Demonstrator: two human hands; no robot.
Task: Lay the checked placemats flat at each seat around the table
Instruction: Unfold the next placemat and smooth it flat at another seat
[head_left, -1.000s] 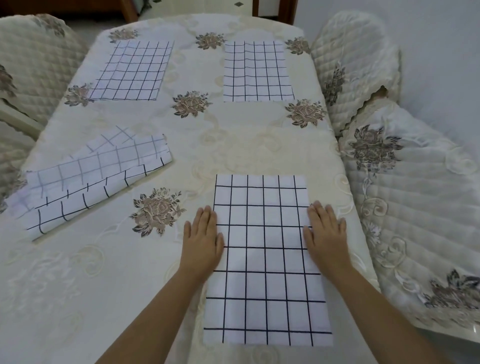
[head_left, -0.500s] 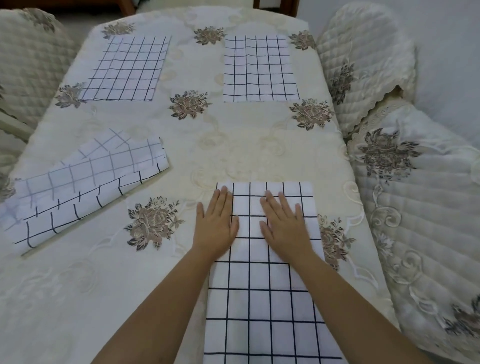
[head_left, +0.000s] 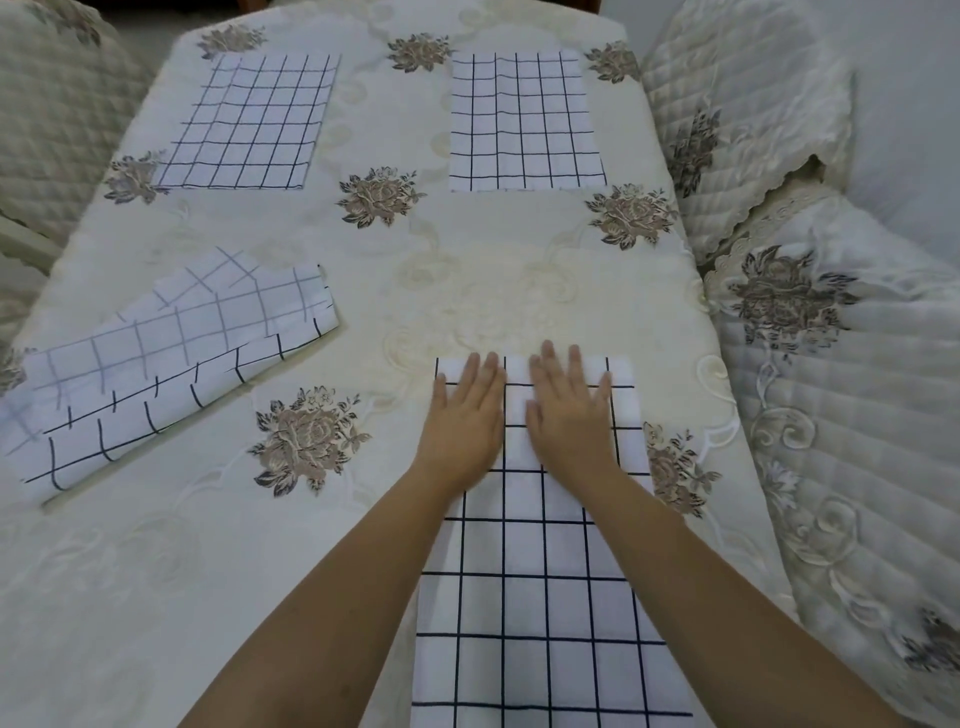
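A white placemat with a dark check (head_left: 540, 587) lies flat in front of me at the near right of the table. My left hand (head_left: 465, 415) and my right hand (head_left: 569, 413) press side by side on its far end, fingers straight and pointing away. Two more checked placemats lie flat at the far end, one at the far left (head_left: 254, 122) and one at the far right (head_left: 524, 122). A folded stack of checked placemats (head_left: 166, 369) lies askew at the left of the table.
The table wears a cream embroidered cloth (head_left: 493, 291) with brown rose motifs. Quilted, cream-covered chairs stand close on the right (head_left: 841, 415), at the far right (head_left: 743, 119) and on the far left (head_left: 52, 114).
Both hands came in from the mat's side edges to its middle, then slid forward together to its far end. The view shifted slightly forward.
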